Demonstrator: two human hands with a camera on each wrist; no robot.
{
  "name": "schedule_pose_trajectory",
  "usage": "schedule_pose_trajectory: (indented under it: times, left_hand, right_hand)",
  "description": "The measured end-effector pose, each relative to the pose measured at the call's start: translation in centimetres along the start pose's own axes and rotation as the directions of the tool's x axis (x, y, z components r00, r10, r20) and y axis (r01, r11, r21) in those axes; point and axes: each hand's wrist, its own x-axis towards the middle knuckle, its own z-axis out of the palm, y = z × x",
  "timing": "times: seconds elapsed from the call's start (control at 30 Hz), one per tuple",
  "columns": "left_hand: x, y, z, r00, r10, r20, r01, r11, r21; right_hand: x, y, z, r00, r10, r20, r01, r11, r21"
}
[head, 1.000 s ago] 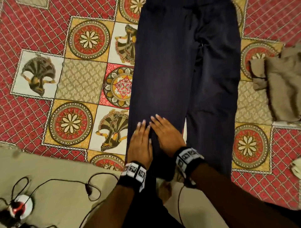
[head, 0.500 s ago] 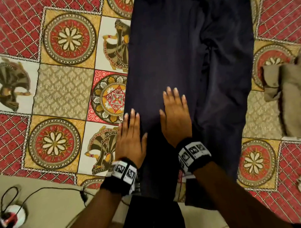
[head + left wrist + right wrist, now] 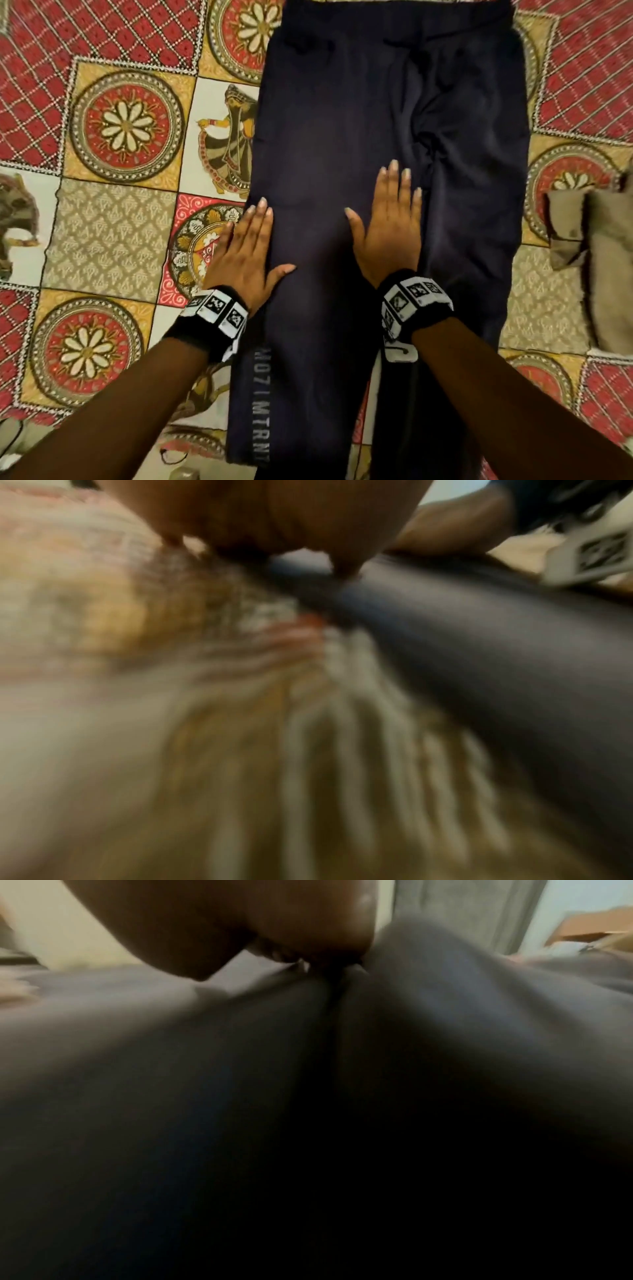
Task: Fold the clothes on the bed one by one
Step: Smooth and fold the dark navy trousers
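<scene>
Dark navy trousers [image 3: 342, 137] lie flat and lengthwise on the patterned bedspread [image 3: 116, 212], waistband at the far end, grey lettering down the near left leg. My left hand [image 3: 246, 250] lies flat with straight fingers on the left edge of the left leg, partly over the bedspread. My right hand [image 3: 390, 222] presses flat on the same leg near the inner seam. In the left wrist view the trousers [image 3: 479, 669] appear blurred beside the bedspread [image 3: 137, 723]. The right wrist view shows only dark trouser fabric [image 3: 240, 1069] under my right hand [image 3: 240, 934].
A beige garment [image 3: 599, 260] lies bunched at the right edge of the bed. The bedspread's red, yellow and white printed squares extend to the left. A cable [image 3: 171, 455] lies by the near bed edge.
Both flat hands have slid up the left trouser leg away from me, the left one drifting out to the leg's left edge. The view has moved closer.
</scene>
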Motion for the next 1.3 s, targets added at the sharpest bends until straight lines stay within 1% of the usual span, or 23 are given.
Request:
schedule_pose_trajectory:
  times: [0.07, 0.13, 0.17, 0.2, 0.23, 0.3, 0.4, 0.43, 0.5, 0.57, 0.6, 0.67, 0.7, 0.73, 0.8, 0.87, 0.93, 1.03, 1.1, 1.13, 1.2, 1.27, 1.3]
  left_hand:
    - [2.2, 0.8, -1.7, 0.995, 0.091, -0.041, -0.090, 0.996, 0.010]
    - [5.8, 2.0, -3.7, 0.973, 0.211, -0.094, -0.210, 0.977, 0.023]
    - [7.9, 2.5, -4.4, 0.964, 0.249, -0.090, -0.249, 0.968, 0.012]
    - [10.4, 2.7, -5.1, 0.962, 0.263, -0.066, -0.264, 0.964, -0.004]
    - [12.6, 2.6, -5.6, 0.966, 0.256, -0.037, -0.256, 0.967, -0.011]
    - [16.0, 1.6, -6.5, 0.969, 0.248, 0.007, -0.248, 0.967, 0.048]
    - [18.7, -0.2, -7.8, 0.970, 0.226, 0.087, -0.236, 0.962, 0.139]
    - [19.3, -0.4, -8.3, 0.973, 0.207, 0.104, -0.221, 0.964, 0.149]
    - [20.3, -0.6, -9.2, 0.982, 0.126, 0.142, -0.148, 0.976, 0.157]
    - [20.9, -0.8, -9.3, 0.983, 0.061, 0.176, -0.087, 0.986, 0.141]
    - [21.0, -0.4, -9.2, 0.982, 0.044, 0.184, -0.070, 0.987, 0.141]
    - [20.4, -0.1, -9.7, 0.980, -0.011, 0.201, -0.020, 0.989, 0.149]
    - [20.4, 0.4, -10.0, 0.983, -0.027, 0.183, 0.000, 0.989, 0.146]
    - [20.7, 1.2, -10.9, 0.991, -0.032, 0.132, 0.015, 0.992, 0.129]
    - [22.4, 2.6, -13.5, 1.000, -0.020, -0.008, 0.020, 0.999, 0.042]
    - [24.6, 3.6, -15.9, 0.992, 0.031, -0.120, -0.036, 0.999, -0.036]
    - [26.6, 4.6, -17.7, 0.985, 0.101, -0.136, -0.107, 0.993, -0.039]
    - [29.4, 5.2, -18.2, 0.997, 0.025, -0.077, -0.035, 0.990, -0.134]
    - [30.3, 4.6, -17.4, 0.997, -0.020, -0.071, 0.007, 0.984, -0.176]
    - [30.4, 4.2, -16.8, 0.995, -0.025, -0.094, 0.007, 0.982, -0.191]
    - [30.4, 3.6, -15.9, 0.985, -0.038, -0.166, 0.010, 0.986, -0.168]
    - [30.4, 3.0, -15.3, 0.977, -0.072, -0.202, 0.038, 0.985, -0.169]
    - [30.0, 3.1, -15.6, 0.974, -0.060, -0.218, 0.021, 0.984, -0.175]
  right_hand:
    - [2.5, -1.2, -0.5, 0.991, -0.131, -0.009, 0.132, 0.991, 0.014]
    - [5.9, -2.7, -0.4, 0.955, -0.297, 0.006, 0.296, 0.953, 0.065]
    - [7.6, -3.3, -0.2, 0.934, -0.357, 0.030, 0.354, 0.932, 0.077]
    - [9.3, -3.5, 0.1, 0.919, -0.389, 0.072, 0.384, 0.921, 0.072]
    - [10.8, -3.5, 0.4, 0.912, -0.391, 0.120, 0.387, 0.920, 0.056]
    - [13.1, -2.5, 0.9, 0.918, -0.353, 0.179, 0.349, 0.936, 0.051]
    - [14.3, -0.6, 1.2, 0.941, -0.305, 0.149, 0.296, 0.952, 0.080]
    - [14.5, 0.0, 1.2, 0.955, -0.257, 0.145, 0.246, 0.965, 0.088]
    - [14.6, 0.5, 0.6, 0.977, -0.125, 0.171, 0.104, 0.987, 0.126]
    - [14.7, 0.5, -0.6, 0.975, -0.015, 0.221, -0.017, 0.989, 0.146]
    - [14.7, 0.8, -1.5, 0.972, 0.008, 0.234, -0.046, 0.987, 0.156]
    - [14.8, 1.4, -3.5, 0.975, -0.017, 0.220, -0.038, 0.969, 0.243]
    - [14.9, 2.7, -4.6, 0.983, -0.028, 0.182, -0.025, 0.958, 0.286]
    - [15.4, 4.4, -5.9, 0.991, -0.023, 0.128, -0.019, 0.950, 0.313]
    - [17.4, 8.7, -8.2, 0.999, 0.008, 0.033, -0.018, 0.947, 0.320]
    - [20.2, 12.2, -10.0, 0.999, 0.021, 0.035, -0.030, 0.966, 0.257]
    - [23.0, 14.5, -11.0, 0.995, -0.010, 0.094, -0.006, 0.985, 0.172]
    - [25.7, 16.6, -10.3, 0.981, -0.018, 0.193, -0.002, 0.995, 0.102]
    - [26.4, 17.2, -9.2, 0.973, -0.007, 0.232, -0.012, 0.997, 0.081]
    - [26.5, 17.4, -8.7, 0.975, -0.005, 0.224, -0.014, 0.996, 0.086]
    - [26.8, 17.5, -8.1, 0.982, 0.016, 0.189, -0.036, 0.994, 0.102]
    - [27.1, 17.4, -7.9, 0.982, 0.044, 0.184, -0.059, 0.995, 0.075]
    - [27.2, 17.3, -7.9, 0.980, 0.056, 0.191, -0.067, 0.996, 0.052]
